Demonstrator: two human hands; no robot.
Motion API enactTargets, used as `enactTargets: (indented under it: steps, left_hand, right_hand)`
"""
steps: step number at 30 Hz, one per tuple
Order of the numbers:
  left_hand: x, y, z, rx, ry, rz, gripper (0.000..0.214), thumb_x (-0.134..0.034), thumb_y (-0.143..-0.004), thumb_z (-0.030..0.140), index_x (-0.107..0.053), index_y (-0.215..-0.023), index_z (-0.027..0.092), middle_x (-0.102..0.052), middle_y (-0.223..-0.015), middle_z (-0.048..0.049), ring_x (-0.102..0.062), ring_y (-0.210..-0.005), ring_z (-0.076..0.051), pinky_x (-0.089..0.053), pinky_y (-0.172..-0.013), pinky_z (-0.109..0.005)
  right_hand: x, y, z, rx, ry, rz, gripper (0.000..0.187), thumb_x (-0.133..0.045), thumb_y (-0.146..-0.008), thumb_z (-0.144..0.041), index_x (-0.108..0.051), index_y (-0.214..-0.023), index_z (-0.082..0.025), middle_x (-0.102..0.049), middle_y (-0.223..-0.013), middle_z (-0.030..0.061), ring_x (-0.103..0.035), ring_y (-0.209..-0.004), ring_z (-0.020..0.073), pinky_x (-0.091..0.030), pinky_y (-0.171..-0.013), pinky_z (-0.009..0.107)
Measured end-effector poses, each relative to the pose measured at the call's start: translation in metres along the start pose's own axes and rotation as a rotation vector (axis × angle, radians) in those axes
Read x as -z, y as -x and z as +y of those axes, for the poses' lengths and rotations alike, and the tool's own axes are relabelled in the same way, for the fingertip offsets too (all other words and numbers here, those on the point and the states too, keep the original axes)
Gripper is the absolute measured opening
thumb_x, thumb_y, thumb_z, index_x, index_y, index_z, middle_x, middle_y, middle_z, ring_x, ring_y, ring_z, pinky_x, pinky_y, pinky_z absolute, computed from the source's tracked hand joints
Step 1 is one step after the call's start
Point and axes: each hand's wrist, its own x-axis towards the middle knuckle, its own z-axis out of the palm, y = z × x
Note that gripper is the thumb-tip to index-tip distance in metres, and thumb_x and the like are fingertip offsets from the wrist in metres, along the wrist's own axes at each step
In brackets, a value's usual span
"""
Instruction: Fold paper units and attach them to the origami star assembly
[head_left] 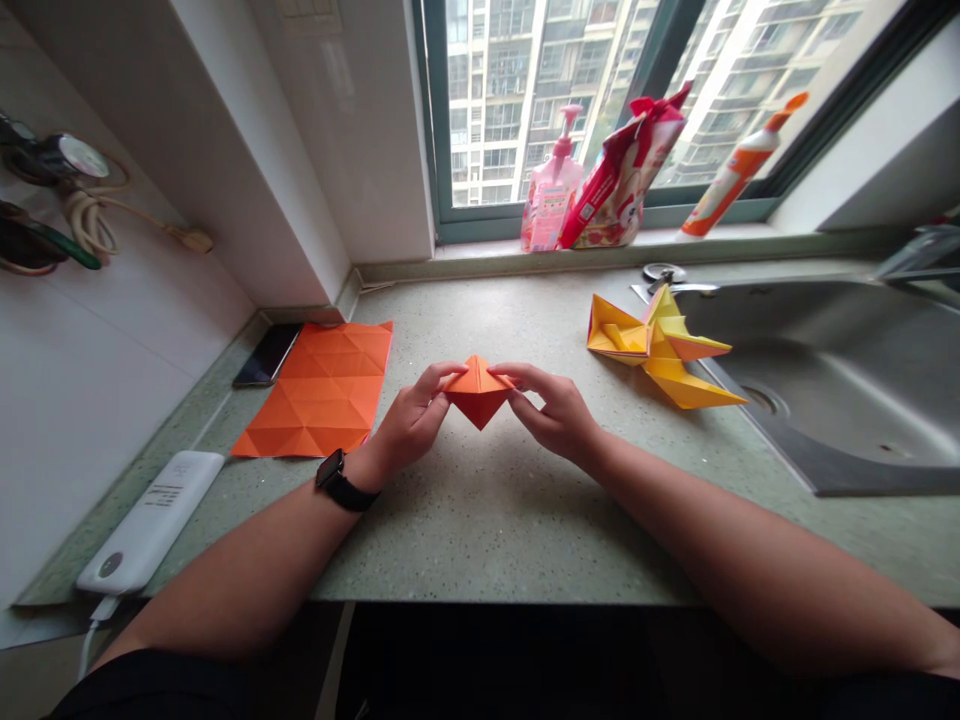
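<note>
Between my two hands is a folded orange origami paper (480, 393), diamond-like in outline with a crease down its middle and its lower point toward me. My left hand (411, 418) pinches its left corner between thumb and fingers. On the opposite corner my right hand (553, 412) has a similar pinch. To the left lies a creased orange sheet (319, 390), spread flat and marked with a grid of folds. Several folded yellow and orange paper pieces (664, 350) sit joined or clustered at the right, beside the sink.
A black phone (268, 354) touches the creased sheet, and a white power bank (152, 522) with a cable lies nearer me. The steel sink (806, 480) borders the counter (480, 540) at right. A pink pump bottle (553, 205), red bag (626, 175) and orange-white bottle (735, 175) line the windowsill.
</note>
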Motion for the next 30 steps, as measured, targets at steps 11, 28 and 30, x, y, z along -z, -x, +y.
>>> enactTargets:
  steps: [11, 28, 30]
  left_hand:
    - [0.003, -0.004, 0.005, 0.053, 0.294, -0.018, 0.027, -0.059, -0.101, 0.031, -0.073, -0.122, 0.022, -0.075, -0.125, -0.0074, -0.069, -0.121, -0.027, -0.054, -0.108, -0.04]
    - [-0.006, -0.007, -0.004, 0.174, -0.092, -0.074, 0.035, -0.068, -0.102, 0.04, -0.067, -0.132, 0.023, -0.078, -0.106, -0.0057, -0.074, -0.094, -0.023, -0.057, -0.085, -0.036]
    - [-0.009, -0.007, -0.004, 0.169, -0.213, -0.09, 0.029, -0.065, -0.104, 0.037, -0.069, -0.129, 0.023, -0.078, -0.107, -0.0063, -0.073, -0.096, -0.024, -0.056, -0.09, -0.04]
  right_hand:
    - [0.004, -0.003, 0.004, -0.12, -0.267, -0.023, 0.027, -0.058, -0.103, -0.032, -0.081, -0.117, -0.027, -0.084, -0.117, 0.0072, -0.077, -0.112, 0.0274, -0.061, -0.099, 0.045]
    - [-0.006, -0.004, 0.017, -0.245, -0.058, -0.17, 0.027, -0.064, -0.104, -0.03, -0.078, -0.126, -0.026, -0.085, -0.114, 0.0062, -0.08, -0.1, 0.0223, -0.065, -0.091, 0.039]
    - [-0.007, -0.003, 0.02, -0.261, 0.04, -0.213, 0.025, -0.063, -0.105, -0.03, -0.079, -0.125, -0.028, -0.085, -0.112, 0.0059, -0.079, -0.097, 0.0226, -0.064, -0.089, 0.04]
